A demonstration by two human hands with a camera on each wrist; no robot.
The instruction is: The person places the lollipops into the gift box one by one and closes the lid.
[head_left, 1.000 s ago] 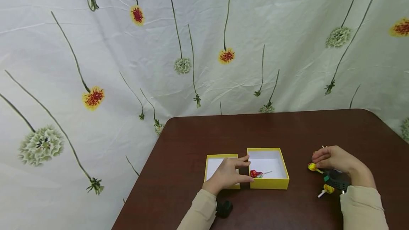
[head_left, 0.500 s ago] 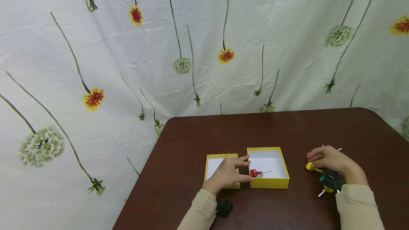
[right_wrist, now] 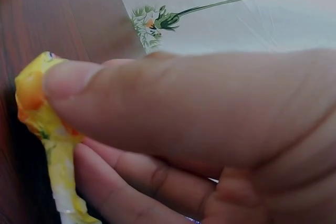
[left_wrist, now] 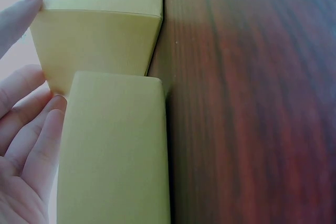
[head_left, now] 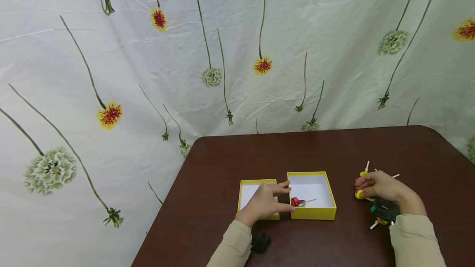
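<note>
In the head view my left hand (head_left: 265, 201) reaches over the low yellow tray (head_left: 246, 188) to the deeper yellow box (head_left: 313, 213). Its thumb and fingertips touch the box's left side, spread apart. A red-wrapped lollipop (head_left: 295, 202) lies inside the box at the left, with a bit of green beside it. On the right, my right hand (head_left: 382, 184) pinches a yellow-wrapped lollipop (right_wrist: 37, 95). The thumb presses against its head in the right wrist view, and the stick points down. Something red at the fingertips is mostly hidden.
More lollipops surround the right hand: a yellow one (head_left: 363, 173) behind it, another (head_left: 381, 221) beneath the wrist, and a white stick (head_left: 396, 175) beyond the knuckles. The brown table (head_left: 222, 155) meets a flowered cloth (head_left: 237, 52) at the back. Both wrists wear dark cameras.
My right hand has shifted slightly left, its fingers drawing in at the yellow lollipop. Another yellow lollipop behind it has come into sight. My left hand and the box stay in place.
</note>
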